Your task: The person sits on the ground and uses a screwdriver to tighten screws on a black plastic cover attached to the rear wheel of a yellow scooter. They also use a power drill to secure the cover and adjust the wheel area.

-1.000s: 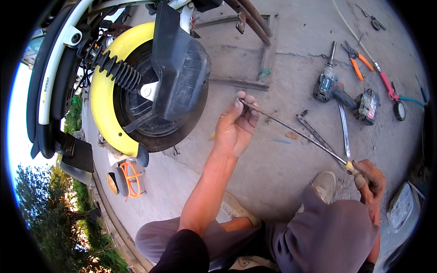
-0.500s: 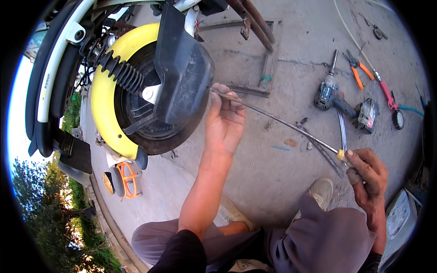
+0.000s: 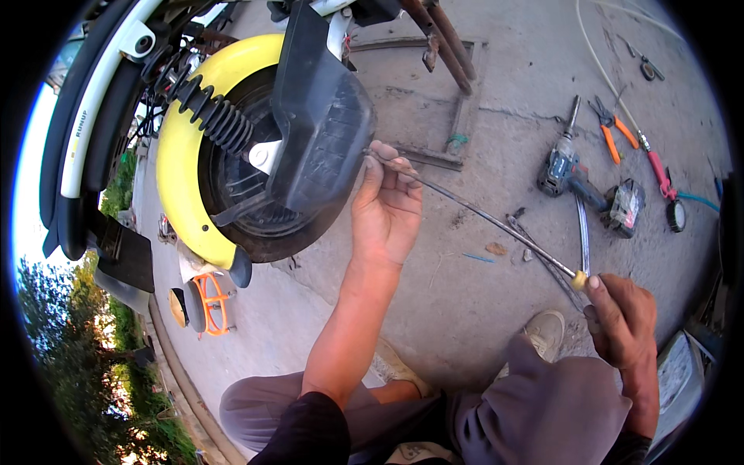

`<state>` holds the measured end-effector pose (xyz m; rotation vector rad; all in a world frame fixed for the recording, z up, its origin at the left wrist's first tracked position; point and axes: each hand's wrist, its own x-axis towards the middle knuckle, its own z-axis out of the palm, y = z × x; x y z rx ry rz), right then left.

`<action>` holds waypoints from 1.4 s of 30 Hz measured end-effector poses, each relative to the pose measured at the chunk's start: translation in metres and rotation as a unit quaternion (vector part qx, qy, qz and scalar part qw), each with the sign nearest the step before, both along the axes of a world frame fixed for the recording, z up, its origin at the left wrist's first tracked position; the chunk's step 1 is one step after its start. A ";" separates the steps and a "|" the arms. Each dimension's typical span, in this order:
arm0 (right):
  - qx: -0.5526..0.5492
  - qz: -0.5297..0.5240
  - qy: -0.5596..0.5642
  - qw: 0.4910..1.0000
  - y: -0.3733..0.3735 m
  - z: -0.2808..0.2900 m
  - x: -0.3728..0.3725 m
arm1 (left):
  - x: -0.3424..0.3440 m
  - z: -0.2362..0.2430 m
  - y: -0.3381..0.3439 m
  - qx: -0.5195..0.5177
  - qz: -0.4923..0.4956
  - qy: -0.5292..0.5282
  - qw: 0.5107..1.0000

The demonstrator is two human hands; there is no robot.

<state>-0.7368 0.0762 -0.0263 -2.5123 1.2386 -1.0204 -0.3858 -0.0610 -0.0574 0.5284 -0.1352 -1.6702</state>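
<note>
A long thin-shafted screwdriver (image 3: 580, 280) with a yellowish handle slants between my two hands. My right hand (image 3: 628, 322) is closed around its handle at the lower right. At the far end, my left hand (image 3: 384, 221) pinches the shaft near its tip between thumb and fingers, palm facing up. The tip is at the edge of a black plastic cover (image 3: 322, 143) beside a scooter wheel; whether it touches a screw there is hidden by my fingers. A yellow fender (image 3: 178, 167) curves around the wheel, with a black coil-spring shock absorber (image 3: 221, 124) in front.
On the concrete at right lie a cordless impact wrench (image 3: 556, 167), orange-handled pliers (image 3: 607, 132) and a tyre inflator (image 3: 657, 169) with gauge and hose. A rusty metal stand (image 3: 446, 50) is beyond the wheel. An orange-framed object (image 3: 211, 304) stands at lower left.
The view has shifted slightly. My right hand and the screwdriver handle sit a little nearer to me. My left hand keeps its pinch by the cover's edge.
</note>
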 end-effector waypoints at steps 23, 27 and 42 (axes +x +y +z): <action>0.268 -0.036 -0.158 0.950 0.015 0.016 0.000 | -0.011 0.007 0.006 0.012 0.043 -0.197 0.979; -0.025 -0.040 0.067 0.997 0.032 -0.004 -0.021 | -0.021 0.010 0.005 0.032 0.068 -0.197 0.978; 0.328 -0.116 -0.377 0.859 0.019 0.021 0.007 | -0.016 0.014 0.002 0.009 0.080 -0.193 0.978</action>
